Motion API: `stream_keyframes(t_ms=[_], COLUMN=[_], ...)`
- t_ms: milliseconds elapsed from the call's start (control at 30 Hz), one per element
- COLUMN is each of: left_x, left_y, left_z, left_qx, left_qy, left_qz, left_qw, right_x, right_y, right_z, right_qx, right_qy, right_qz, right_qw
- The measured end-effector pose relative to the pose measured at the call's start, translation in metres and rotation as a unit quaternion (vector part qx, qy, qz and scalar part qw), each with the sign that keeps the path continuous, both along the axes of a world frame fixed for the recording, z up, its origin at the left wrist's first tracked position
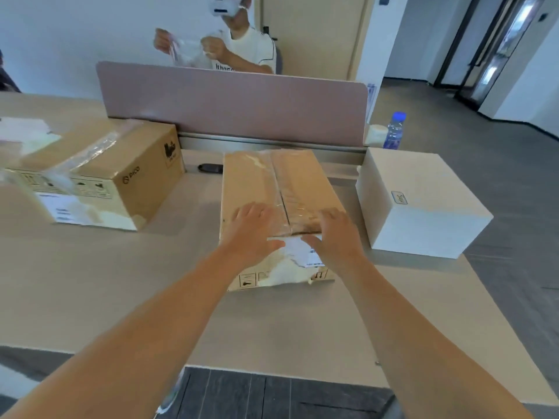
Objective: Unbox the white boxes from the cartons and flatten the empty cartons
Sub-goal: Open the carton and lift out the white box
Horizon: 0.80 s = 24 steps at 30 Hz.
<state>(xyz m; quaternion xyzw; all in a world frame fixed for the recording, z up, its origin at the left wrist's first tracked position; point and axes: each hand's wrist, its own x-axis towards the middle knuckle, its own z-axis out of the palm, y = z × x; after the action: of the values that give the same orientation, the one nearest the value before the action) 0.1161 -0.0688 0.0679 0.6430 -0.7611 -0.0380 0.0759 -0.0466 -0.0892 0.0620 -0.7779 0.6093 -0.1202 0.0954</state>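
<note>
Both hands, left hand (pixel 252 234) and right hand (pixel 337 237), rest with relaxed, straight fingers on the taped carton (pixel 272 189) mid-table (pixel 90 297) (a white box (pixel 420 207) stands just right).

"PICO" on the side of the left carton (pixel 99 173); other labels illegible.
</note>
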Motion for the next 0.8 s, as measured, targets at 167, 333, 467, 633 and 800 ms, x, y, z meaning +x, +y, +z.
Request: stream_keyframes(t_ms=[167, 333, 467, 633, 800], left_x=[0.026, 0.043, 0.062, 0.076, 0.076], left_y=[-0.025, -0.039, -0.045, -0.046, -0.041], left_z=[-0.018, -0.023, -0.018, -0.017, -0.015], left_qx=[0.03, 0.025, 0.023, 0.012, -0.004], left_qy=[0.021, 0.05, 0.114, 0.179, 0.208], left_qz=[0.002, -0.032, -0.028, -0.013, -0.011], left_qw=[0.999, 0.998, 0.993, 0.984, 0.978], right_x=[0.016, 0.017, 0.034, 0.047, 0.05], right_y=[-0.023, -0.033, -0.034, -0.03, -0.027], right_z=[-0.008, -0.005, -0.003, 0.0, 0.001], right_qx=[0.032, 0.017, -0.014, -0.062, -0.079], right_qy=[-0.029, -0.038, -0.01, 0.004, -0.012], right_qz=[0.013, 0.03, 0.037, 0.044, 0.043], right_qw=[0.999, 0.999, 0.999, 0.997, 0.996])
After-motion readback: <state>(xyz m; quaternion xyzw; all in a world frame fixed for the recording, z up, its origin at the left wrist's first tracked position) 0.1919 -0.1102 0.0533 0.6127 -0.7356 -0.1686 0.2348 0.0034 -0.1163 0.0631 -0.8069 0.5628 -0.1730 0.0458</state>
